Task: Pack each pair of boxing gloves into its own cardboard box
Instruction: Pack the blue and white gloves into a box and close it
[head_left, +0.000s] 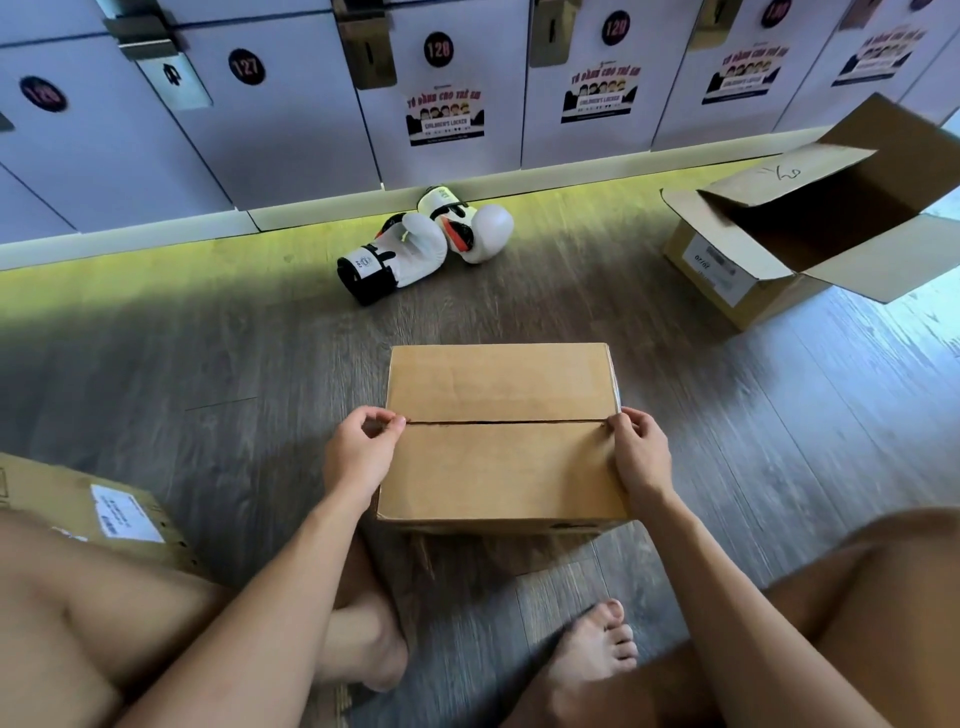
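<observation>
both hands, left and right, pinch the flap edges of the closed cardboard box on the floor; white boxing gloves lie beyond, open box at right.

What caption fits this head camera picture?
Packing up: left hand and right hand pinch the closed box; white gloves and an open box lie beyond.

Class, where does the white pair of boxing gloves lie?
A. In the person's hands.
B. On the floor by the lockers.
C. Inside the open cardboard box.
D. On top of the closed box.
B: the white boxing gloves lie on the floor in front of the lockers, while the left hand and right hand pinch the closed box.
</observation>
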